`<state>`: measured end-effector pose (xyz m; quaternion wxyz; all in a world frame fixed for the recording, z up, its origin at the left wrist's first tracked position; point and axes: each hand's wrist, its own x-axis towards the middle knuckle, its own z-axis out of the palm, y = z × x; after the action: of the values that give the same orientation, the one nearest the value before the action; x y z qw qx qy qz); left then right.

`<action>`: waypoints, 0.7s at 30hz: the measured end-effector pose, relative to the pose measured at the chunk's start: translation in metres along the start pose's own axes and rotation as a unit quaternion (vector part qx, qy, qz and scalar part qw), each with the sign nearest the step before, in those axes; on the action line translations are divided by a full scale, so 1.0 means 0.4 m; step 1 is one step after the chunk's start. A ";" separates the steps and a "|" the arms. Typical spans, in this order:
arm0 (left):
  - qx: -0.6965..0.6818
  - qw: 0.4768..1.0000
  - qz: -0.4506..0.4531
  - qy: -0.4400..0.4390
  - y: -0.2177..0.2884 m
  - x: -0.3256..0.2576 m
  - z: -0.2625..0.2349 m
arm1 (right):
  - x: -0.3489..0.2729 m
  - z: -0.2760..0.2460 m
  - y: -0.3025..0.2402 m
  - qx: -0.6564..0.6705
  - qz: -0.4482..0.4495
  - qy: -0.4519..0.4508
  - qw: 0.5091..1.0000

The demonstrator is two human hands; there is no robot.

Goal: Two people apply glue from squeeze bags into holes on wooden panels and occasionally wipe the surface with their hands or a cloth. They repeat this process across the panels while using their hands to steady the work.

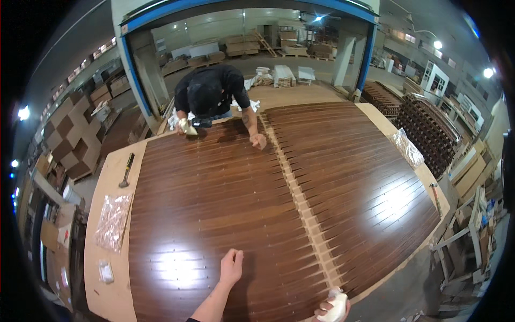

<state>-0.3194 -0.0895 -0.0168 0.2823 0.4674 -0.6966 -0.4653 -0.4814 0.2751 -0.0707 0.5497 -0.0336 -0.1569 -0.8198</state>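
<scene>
We see two fields of dark brown glossy wooden slats [214,214] laid side by side on a large tan fibreboard desk [115,300], parted by one pale strip of bare board [306,209] that runs from the far edge to the near edge. The slats are too many and too close for us to count.

Our left hand [231,266] rests on the left field near the desk's near edge, fingers loosely curled together with the tips touching the wood. Our right hand [332,308] sits at the near right corner and is closed around a crumpled white cloth [335,305], which lies at the foot of the pale strip.

Across the desk, at the far edge, one other person in a black top [209,91] bends over the slats; one of their hands holds a second pale cloth [187,126], the other is a closed fist [258,141] pressed on the wood.

Along the left edge we count two clear plastic bags: a larger oblong one with brownish small parts [112,221] and a small flat one [105,271] closer to the near corner. One dark-handled hammer [126,170] lies farther up that edge. A third clear, crinkled plastic bag [407,147] lies on the right edge.

Off the desk to the left stand stacked brown cardboard boxes [72,137].
</scene>
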 end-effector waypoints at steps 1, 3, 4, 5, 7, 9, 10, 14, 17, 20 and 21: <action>-0.003 1.000 -0.003 0.006 -0.007 -0.059 -0.004 | -0.075 0.009 -0.005 0.036 -0.033 -0.006 0.999; -0.019 0.999 -0.042 0.002 -0.008 -0.160 0.002 | -0.168 0.070 0.000 0.069 -0.071 -0.011 0.995; -0.020 0.999 -0.043 -0.001 0.018 -0.206 0.009 | -0.166 0.126 0.014 0.007 -0.106 0.042 0.993; -0.008 0.999 -0.042 -0.002 0.060 -0.254 0.019 | -0.163 0.171 0.024 -0.056 -0.142 0.094 0.984; 0.004 0.999 -0.034 -0.013 0.116 -0.333 0.059 | -0.142 0.213 0.036 -0.162 -0.188 0.072 0.966; 0.001 0.996 -0.030 -0.083 0.153 -0.397 0.109 | -0.124 0.302 0.047 -0.100 -0.193 0.329 0.919; 0.003 0.996 -0.028 -0.089 0.173 -0.428 0.125 | -0.116 0.308 0.032 -0.124 -0.153 0.302 0.933; -0.088 0.988 0.042 -0.118 0.253 -0.543 0.272 | -0.158 0.336 -0.053 -0.054 -0.080 0.226 0.969; -0.022 0.988 0.075 -0.131 0.307 -0.622 0.376 | -0.209 0.418 -0.144 -0.040 -0.048 0.172 0.983; 0.081 0.961 0.220 -0.149 0.299 -0.658 0.495 | -0.265 0.460 -0.252 -0.002 -0.059 0.066 0.996; 0.126 0.946 0.233 -0.185 0.278 -0.659 0.532 | -0.279 0.476 -0.288 -0.016 -0.080 0.067 0.994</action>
<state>-0.4325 0.2477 0.0088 0.1883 0.2293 -0.8791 -0.3729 -0.5649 0.4704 0.0589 0.4910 0.0252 -0.1084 -0.8640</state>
